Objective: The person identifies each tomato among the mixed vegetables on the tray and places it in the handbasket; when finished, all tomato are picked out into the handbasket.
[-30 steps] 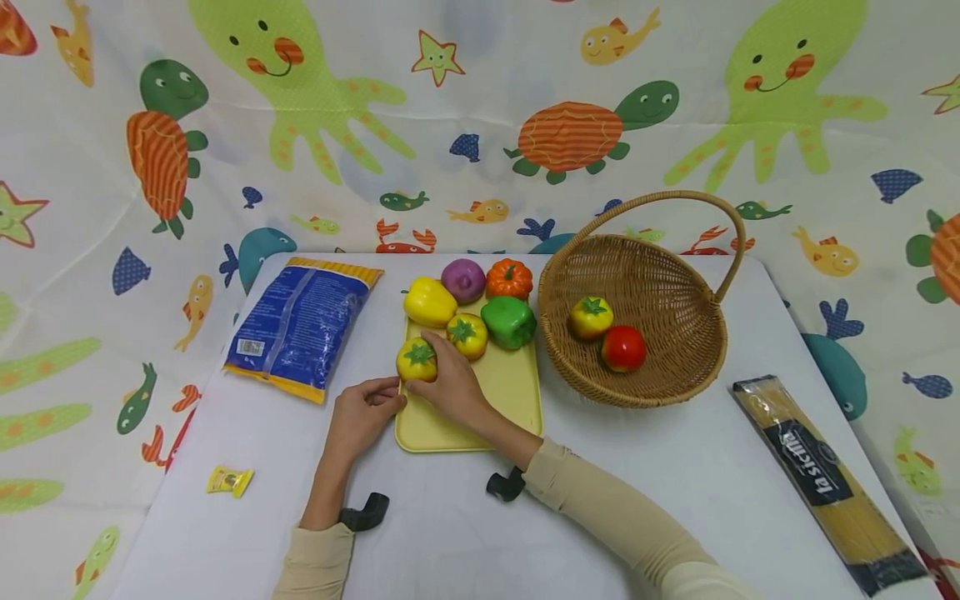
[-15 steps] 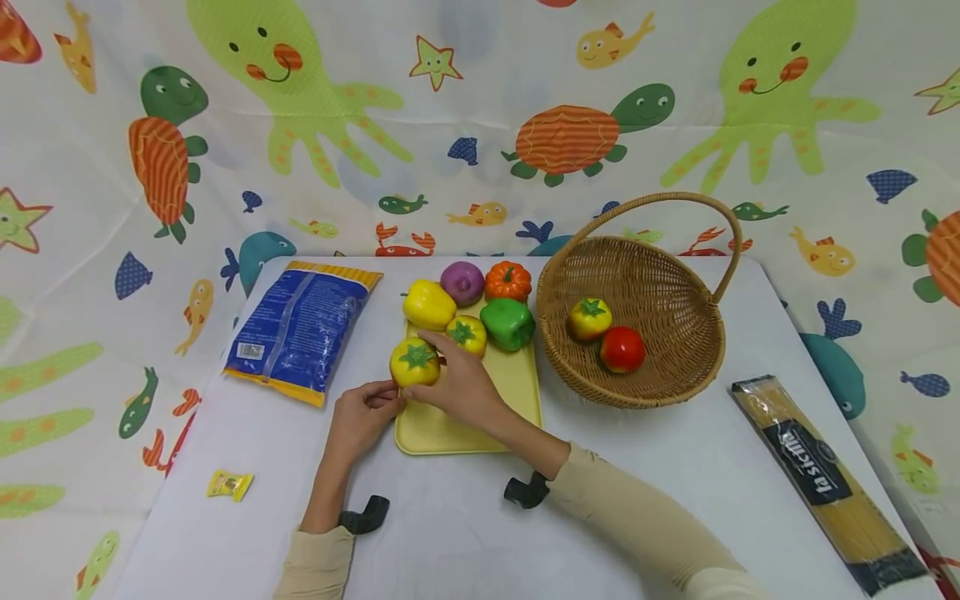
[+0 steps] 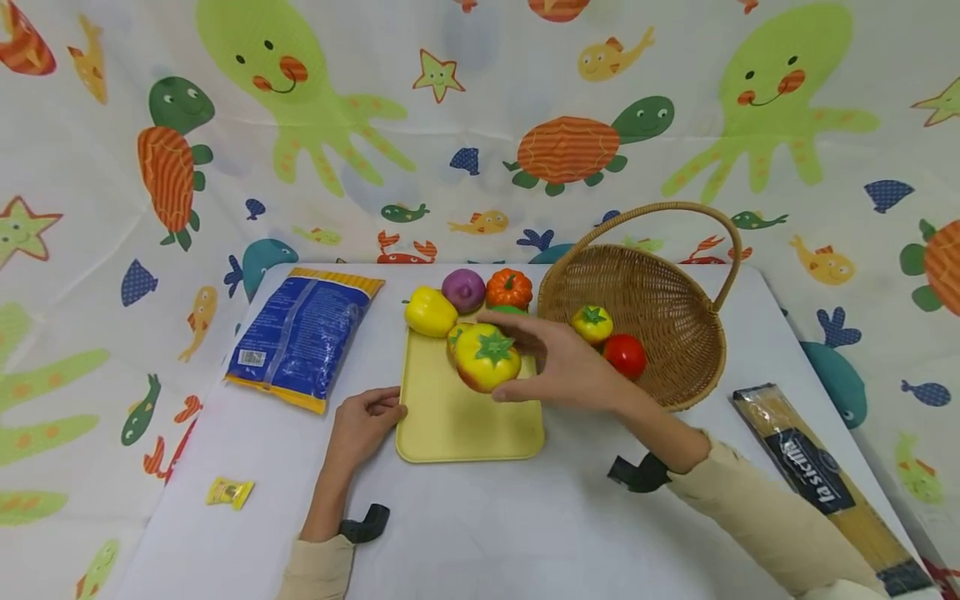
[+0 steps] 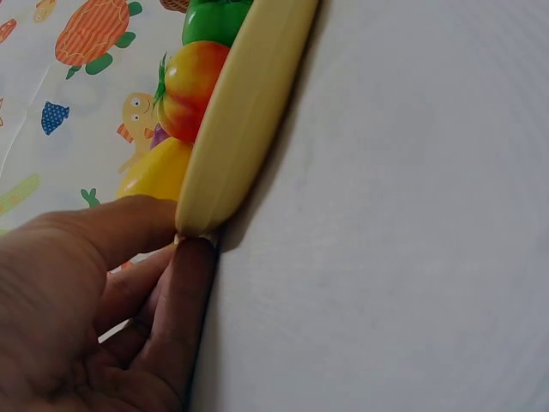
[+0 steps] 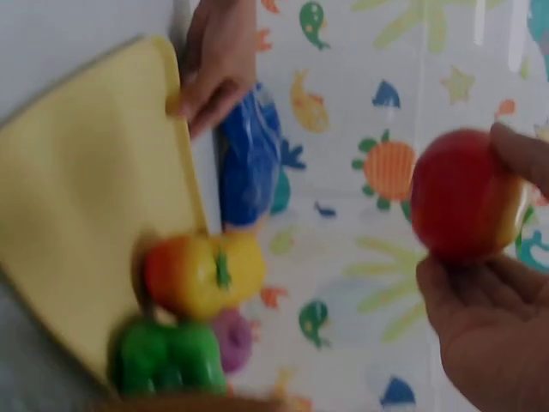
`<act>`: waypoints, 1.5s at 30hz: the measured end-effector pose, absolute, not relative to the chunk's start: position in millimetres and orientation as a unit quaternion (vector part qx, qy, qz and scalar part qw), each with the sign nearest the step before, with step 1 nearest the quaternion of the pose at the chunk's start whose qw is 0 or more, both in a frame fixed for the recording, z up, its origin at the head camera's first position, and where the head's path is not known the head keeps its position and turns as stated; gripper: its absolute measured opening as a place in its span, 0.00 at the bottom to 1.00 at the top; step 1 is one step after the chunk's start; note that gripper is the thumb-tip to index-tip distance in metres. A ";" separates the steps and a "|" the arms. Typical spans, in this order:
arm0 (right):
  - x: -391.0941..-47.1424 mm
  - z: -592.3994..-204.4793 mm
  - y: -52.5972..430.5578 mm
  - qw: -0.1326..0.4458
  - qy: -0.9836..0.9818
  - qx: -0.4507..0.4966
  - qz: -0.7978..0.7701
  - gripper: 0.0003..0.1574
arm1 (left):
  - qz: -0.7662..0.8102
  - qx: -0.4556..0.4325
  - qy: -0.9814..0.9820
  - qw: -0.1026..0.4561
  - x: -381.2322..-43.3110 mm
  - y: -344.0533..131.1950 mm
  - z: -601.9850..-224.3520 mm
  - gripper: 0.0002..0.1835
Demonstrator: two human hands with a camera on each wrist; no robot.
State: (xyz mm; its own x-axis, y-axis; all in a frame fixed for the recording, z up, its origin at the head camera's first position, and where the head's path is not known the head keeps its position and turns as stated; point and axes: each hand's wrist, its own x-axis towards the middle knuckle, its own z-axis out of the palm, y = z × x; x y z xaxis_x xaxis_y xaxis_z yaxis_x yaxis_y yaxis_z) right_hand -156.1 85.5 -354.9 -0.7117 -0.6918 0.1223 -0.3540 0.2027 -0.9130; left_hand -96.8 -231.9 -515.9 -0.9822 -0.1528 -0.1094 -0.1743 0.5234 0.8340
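My right hand (image 3: 573, 367) grips a yellow-and-red toy tomato (image 3: 487, 358) with a green leafy top, raised over the yellow tray (image 3: 450, 429). In the right wrist view, the tomato's red side (image 5: 463, 197) shows between thumb and fingers. At the tray's left edge, my left hand (image 3: 365, 425) pinches the rim, thumb above and fingers beneath, as the left wrist view shows. At the tray's far end lie a yellow bell pepper (image 3: 430, 312), a purple onion (image 3: 463, 290), an orange pumpkin (image 3: 510, 289) and another tomato (image 4: 190, 90). A green pepper (image 5: 171, 356) is mostly hidden by my right hand in the head view.
Right of the tray stands a wicker basket (image 3: 667, 292) with a tall handle, holding a yellow tomato (image 3: 592, 323) and a red one (image 3: 625, 356). A blue bag (image 3: 300, 333) and a small yellow packet (image 3: 229, 492) lie left; a spaghetti pack (image 3: 813, 467) lies right.
My right hand has lifted the tomato from the tray's left side and carried it rightward, toward the basket. My left hand stays at the tray's edge.
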 end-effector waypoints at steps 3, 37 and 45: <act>-168.3 -344.0 110.6 0.185 0.741 -0.364 -0.532 0.50 | 0.478 -0.097 0.873 0.011 -95.8 -232.8 -515.3 0.19; -266.2 -376.1 229.9 0.303 0.783 -0.399 -0.369 0.48 | 0.484 -0.100 0.869 0.010 -93.6 -230.4 -514.5 0.18; -273.8 -364.3 222.0 0.329 0.779 -0.409 -0.344 0.46 | 0.486 -0.104 0.868 0.011 -94.4 -229.5 -514.9 0.18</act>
